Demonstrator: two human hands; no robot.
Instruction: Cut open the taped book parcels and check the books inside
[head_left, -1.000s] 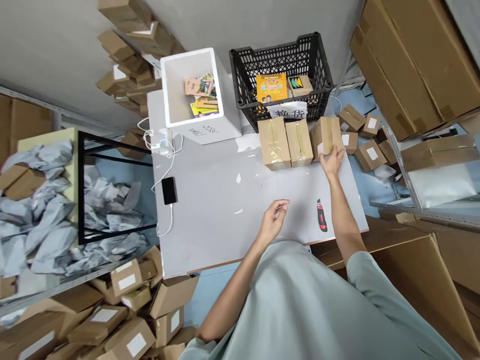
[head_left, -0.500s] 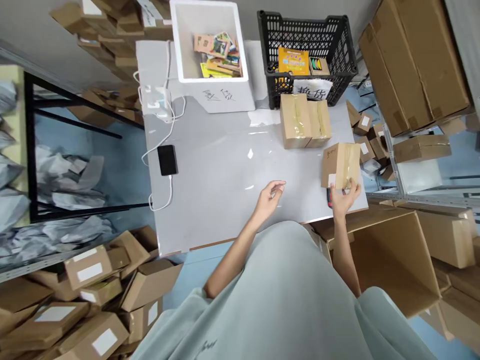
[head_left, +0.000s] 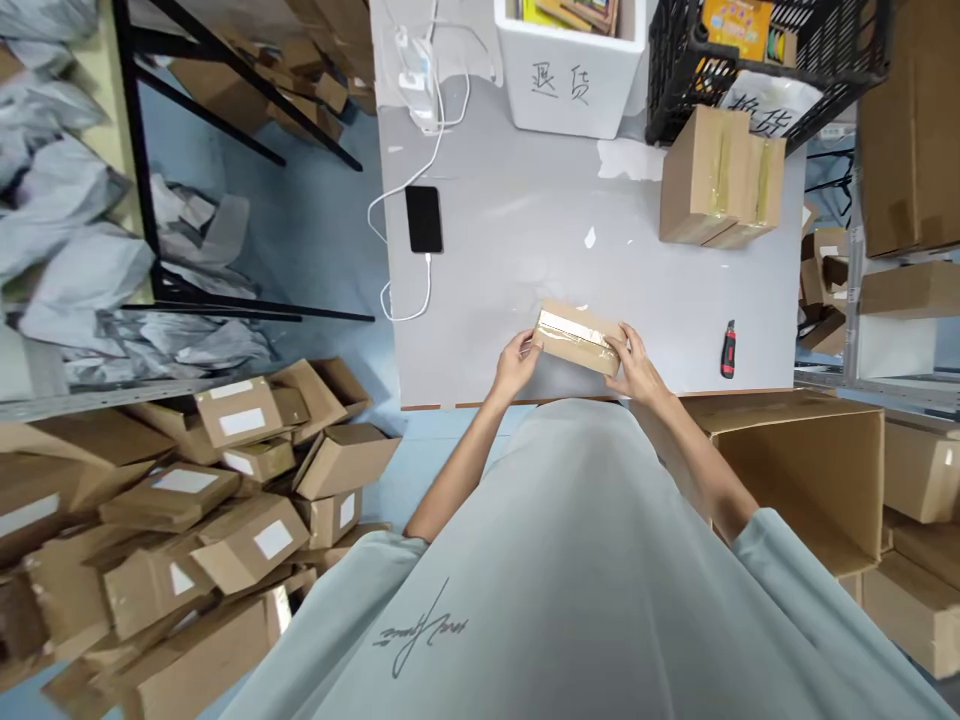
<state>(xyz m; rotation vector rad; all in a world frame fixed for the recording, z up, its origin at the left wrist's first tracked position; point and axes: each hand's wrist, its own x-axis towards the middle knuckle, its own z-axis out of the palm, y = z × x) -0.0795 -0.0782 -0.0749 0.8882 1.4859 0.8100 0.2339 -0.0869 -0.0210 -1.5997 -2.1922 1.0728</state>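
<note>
A small taped cardboard box (head_left: 576,338) is held between both hands near the table's front edge, tilted, with a white strip along its taped side. My left hand (head_left: 516,362) grips its left end. On the box's right end, my right hand (head_left: 634,366) has its fingers wrapped round the corner. To the right on the grey table (head_left: 495,350) lies a red and black utility knife (head_left: 728,350). Two taped cardboard boxes (head_left: 712,175) stand side by side farther back, in front of the black crate.
A white foam bin (head_left: 570,85) and a black plastic crate (head_left: 675,75) stand at the back. A black phone (head_left: 424,220) with a white cable lies at left. A large open carton (head_left: 802,480) sits right of me; heaped boxes (head_left: 255,430) fill the lower left.
The small box has moved from the table's right side to the middle, turned in my hands. My left hand now holds it too. The utility knife is uncovered, and the view has shifted.
</note>
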